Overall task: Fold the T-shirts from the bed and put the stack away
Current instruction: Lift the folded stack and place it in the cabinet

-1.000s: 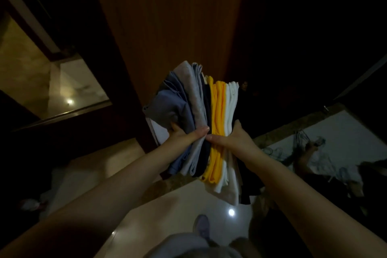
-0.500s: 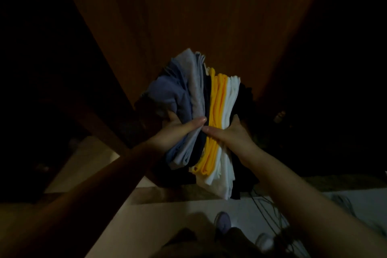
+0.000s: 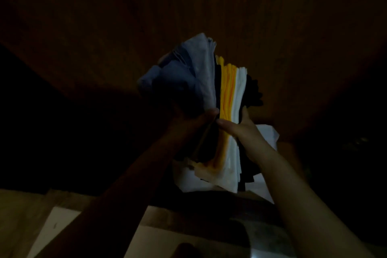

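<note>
Your left hand (image 3: 194, 119) clamps the stack of T-shirts (image 3: 228, 90) from its 9 o'clock side and your right hand (image 3: 240, 130) from 3 o'clock, thumbs curled across the near face, so the stack stands on edge in mid-air. Against the earlier frame, the stack is higher and closer to the wooden panel (image 3: 209, 6) at 12 o'clock, and the floor (image 3: 157, 241) has dropped to 6 o'clock. Treat this as the put-away lift in progress; folding appears complete.
</note>
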